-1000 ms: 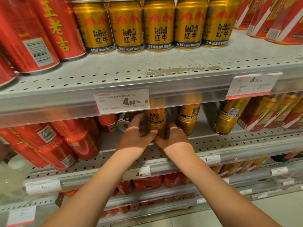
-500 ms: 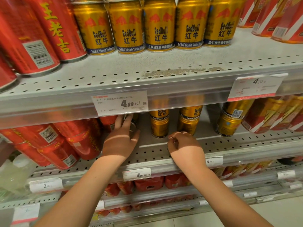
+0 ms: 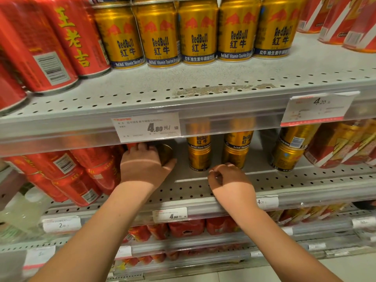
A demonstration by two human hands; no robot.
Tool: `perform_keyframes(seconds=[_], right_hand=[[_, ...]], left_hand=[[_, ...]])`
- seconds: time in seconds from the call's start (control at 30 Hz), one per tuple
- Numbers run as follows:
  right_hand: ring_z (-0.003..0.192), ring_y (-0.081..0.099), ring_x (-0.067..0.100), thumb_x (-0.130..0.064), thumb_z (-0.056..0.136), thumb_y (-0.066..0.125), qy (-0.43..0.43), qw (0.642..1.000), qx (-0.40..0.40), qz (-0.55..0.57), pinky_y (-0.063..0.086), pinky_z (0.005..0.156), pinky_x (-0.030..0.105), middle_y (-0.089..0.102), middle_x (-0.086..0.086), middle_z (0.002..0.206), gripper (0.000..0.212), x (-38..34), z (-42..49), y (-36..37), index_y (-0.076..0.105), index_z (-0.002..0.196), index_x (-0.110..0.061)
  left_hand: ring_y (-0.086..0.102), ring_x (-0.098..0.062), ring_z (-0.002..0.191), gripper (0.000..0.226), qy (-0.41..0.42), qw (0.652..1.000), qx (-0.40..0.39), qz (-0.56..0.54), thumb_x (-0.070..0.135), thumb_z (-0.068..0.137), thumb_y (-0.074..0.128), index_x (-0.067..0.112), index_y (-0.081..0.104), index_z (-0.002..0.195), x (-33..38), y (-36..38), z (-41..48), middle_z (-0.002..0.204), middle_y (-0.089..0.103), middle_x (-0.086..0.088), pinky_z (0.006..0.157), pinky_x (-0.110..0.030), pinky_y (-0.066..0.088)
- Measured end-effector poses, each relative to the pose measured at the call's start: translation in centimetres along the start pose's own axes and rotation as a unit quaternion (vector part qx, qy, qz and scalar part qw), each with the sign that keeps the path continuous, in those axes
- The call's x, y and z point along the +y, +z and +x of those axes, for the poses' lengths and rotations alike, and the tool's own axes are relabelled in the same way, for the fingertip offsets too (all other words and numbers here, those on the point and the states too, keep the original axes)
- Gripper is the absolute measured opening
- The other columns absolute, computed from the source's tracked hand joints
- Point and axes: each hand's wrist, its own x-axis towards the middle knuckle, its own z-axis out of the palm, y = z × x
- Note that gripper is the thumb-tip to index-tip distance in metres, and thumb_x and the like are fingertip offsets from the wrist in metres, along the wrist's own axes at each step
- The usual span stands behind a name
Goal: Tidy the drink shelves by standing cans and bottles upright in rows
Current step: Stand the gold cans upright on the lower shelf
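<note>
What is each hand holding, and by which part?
The left hand grips the gold can lying on its side, around its body; the right hand, curled, holds nothing.

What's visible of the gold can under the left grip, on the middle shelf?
Gold can: shiny metal by its look, mostly hidden. Only a rounded gold patch shows, in shadow, with no label readable. It appears tipped or on its side, unlike the standing cans to its right. It is on the perforated grey shelf, next to red cans. The left grip covers it, thumb against its lower right edge.
</note>
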Motion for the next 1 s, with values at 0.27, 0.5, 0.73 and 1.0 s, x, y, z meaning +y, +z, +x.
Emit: perform_keyframes(seconds=[0.27,0.5,0.73,1.0], right_hand=[[0.083,0.054,0.013,-0.04,0.096,0.049,-0.026,0.999,0.021,0.002,0.05,0.07,0.029,0.059,-0.006,0.091,0.023,0.2,-0.6,0.1,0.068,0.097,-0.027],[0.089,0.055,0.015,-0.04,0.097,0.047,-0.028,0.999,0.016,-0.003,0.052,0.074,0.032,0.061,-0.003,0.096,0.026,0.1,-0.6,0.1,0.069,0.1,-0.026],[0.088,0.052,0.01,-0.043,0.097,0.046,-0.031,0.999,0.012,-0.023,0.044,0.071,0.023,0.061,-0.009,0.097,0.025,0.6,-0.6,0.4,0.068,0.101,-0.03],[0.091,0.056,0.009,-0.038,0.096,0.051,-0.038,0.998,-0.009,0.058,0.048,0.076,0.022,0.06,-0.01,0.103,0.017,0.8,-0.6,-0.5,0.066,0.104,-0.034]], left_hand=[[0.065,-0.022,0.094,0.059,-0.033,0.966,-0.123,-0.224,0.07,0.083,0.062,0.02,0.06,0.114,-0.2,0.2,1.0,0.103,0.068,-0.002,0.086,-0.036,0.054],[0.063,0.011,0.079,0.027,-0.086,0.817,-0.032,-0.569,0.05,0.08,0.08,0.042,0.058,0.093,1.6,3.0,0.1,0.091,0.067,0.02,0.073,-0.014,0.045],[0.058,-0.02,0.128,0.067,-0.051,0.835,-0.057,-0.544,0.042,0.087,0.077,0.023,0.042,0.141,1.6,4.6,1.3,0.137,0.062,0.002,0.11,-0.039,0.043],[0.058,-0.026,0.125,0.046,-0.067,0.854,-0.062,-0.513,0.033,0.094,0.07,0.018,0.06,0.136,3.2,4.0,3.7,0.134,0.066,-0.005,0.106,-0.033,0.04]])
